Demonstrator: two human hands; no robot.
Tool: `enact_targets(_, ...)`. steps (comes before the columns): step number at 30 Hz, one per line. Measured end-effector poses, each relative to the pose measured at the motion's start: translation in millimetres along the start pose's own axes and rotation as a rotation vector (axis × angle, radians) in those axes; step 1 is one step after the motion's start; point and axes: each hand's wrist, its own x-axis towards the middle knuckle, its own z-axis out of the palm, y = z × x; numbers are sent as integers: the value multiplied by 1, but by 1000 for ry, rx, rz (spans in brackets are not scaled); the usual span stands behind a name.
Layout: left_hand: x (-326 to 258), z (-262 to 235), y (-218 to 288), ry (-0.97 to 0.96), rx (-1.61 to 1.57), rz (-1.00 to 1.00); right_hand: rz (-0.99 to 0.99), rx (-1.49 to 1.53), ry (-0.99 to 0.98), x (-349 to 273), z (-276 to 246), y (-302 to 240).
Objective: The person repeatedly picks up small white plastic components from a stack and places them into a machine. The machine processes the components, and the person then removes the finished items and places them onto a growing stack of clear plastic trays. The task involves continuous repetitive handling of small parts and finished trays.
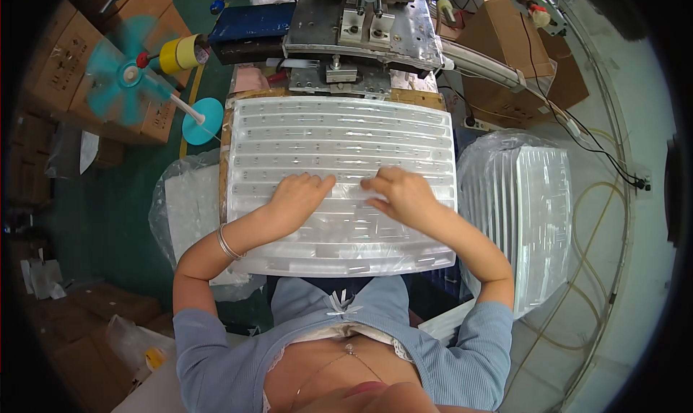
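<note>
The left hand [297, 198] and blurred right hand [406, 193], half-curled over the white tray [249, 189], are hiding whether they grip anything.

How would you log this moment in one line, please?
left hand: over white ribbed tray; right hand: over same tray, partly blurred; right of tray: plastic-wrapped stack; beyond: metal fixture

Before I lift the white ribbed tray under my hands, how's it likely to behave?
The white ribbed tray is probably light for its size, since it looks like thin plastic. Its parallel ridges may stiffen it, but such a broad panel could flex. Its shine suggests it might be slippery.
</note>
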Motion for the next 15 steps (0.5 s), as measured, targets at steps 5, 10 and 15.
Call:
enact_targets(5,17,-1,14,101,-161,-16,-65,-48,-83,-21,35,-6)
enact_targets(10,34,17,26,177,-168,113,-9,92,-23,-19,4,1)
enact_targets(15,25,23,18,105,8,113,227,296,262,-17,-63,25)
